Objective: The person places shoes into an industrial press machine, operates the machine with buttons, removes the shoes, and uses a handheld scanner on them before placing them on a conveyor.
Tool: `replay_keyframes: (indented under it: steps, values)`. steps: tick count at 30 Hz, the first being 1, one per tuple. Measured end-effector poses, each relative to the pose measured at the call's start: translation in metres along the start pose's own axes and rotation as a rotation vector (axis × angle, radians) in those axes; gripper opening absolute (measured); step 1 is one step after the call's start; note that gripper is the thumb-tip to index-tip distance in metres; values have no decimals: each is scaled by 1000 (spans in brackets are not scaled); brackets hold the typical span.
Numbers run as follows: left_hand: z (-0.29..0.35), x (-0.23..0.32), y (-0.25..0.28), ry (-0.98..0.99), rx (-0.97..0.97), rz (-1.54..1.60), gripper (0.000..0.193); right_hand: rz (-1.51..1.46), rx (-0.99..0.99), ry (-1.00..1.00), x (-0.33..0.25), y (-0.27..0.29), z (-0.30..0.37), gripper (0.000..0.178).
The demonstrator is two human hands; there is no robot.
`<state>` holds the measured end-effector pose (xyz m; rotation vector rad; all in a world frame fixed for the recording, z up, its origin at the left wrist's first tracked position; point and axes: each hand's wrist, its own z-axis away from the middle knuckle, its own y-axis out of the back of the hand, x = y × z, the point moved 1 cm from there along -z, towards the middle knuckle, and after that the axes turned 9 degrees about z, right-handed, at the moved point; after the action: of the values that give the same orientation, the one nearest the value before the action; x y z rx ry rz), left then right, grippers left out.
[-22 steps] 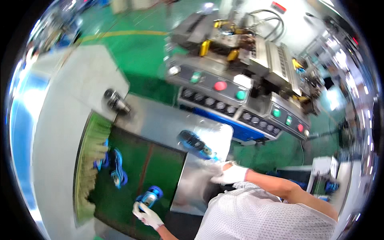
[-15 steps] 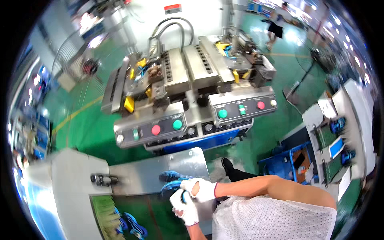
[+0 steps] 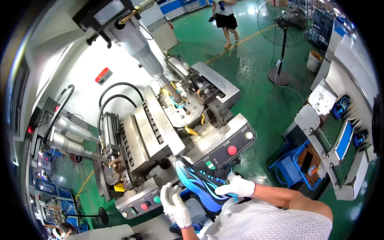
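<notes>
A blue and black sneaker (image 3: 198,182) is tilted, toe up and away from me, in front of the metal machine. My right hand (image 3: 236,187), in a white glove, is closed on its heel end. To the left, my left hand (image 3: 175,204), gloved too, is raised with its fingers apart and nothing in them; it is apart from the sneaker. Below the hands, part of another blue shoe (image 3: 176,228) shows at the metal table, mostly hidden by my left wrist and shirt.
The two-station machine (image 3: 180,112) stands ahead, with button panels (image 3: 230,150) along its front. At the right, a conveyor rack (image 3: 340,144) carries shoes beside a blue cart (image 3: 294,164). A pedestal fan (image 3: 283,24) and a walking person (image 3: 226,18) are farther off.
My view has turned toward the machine. My hands, earlier together over the table, are now apart. The sneaker is up in my right hand, and the left has come away with its fingers spread.
</notes>
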<state>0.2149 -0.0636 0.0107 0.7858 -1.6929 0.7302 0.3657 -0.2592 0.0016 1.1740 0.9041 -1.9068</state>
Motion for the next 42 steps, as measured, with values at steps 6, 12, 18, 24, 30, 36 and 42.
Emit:
replay_keyframes:
  steps: [6, 12, 18, 24, 30, 36, 42]
  values:
    - [-8, -25, -52, 351, -79, 172, 68, -55, -33, 27, -13, 17, -18, 58]
    - [4, -30, -23, 373, 62, -28, 61, 189, -71, 164, 3, -17, -44, 69]
    - [24, -25, 20, 385, 93, 6, 50, 621, -193, -263, 41, -53, -52, 124]
    - [49, -42, 63, 416, 97, 79, 50, 644, -187, -303, 17, -92, -33, 113]
    - [46, -33, 64, 386, 33, -14, 46, 726, -147, -359, 41, -93, -41, 124]
    - [37, -36, 63, 406, -6, -8, 50, 721, -174, -357, 32, -86, -43, 113]
    - [35, -48, 60, 371, -21, -28, 57, 701, -43, -242, 24, -86, -37, 113]
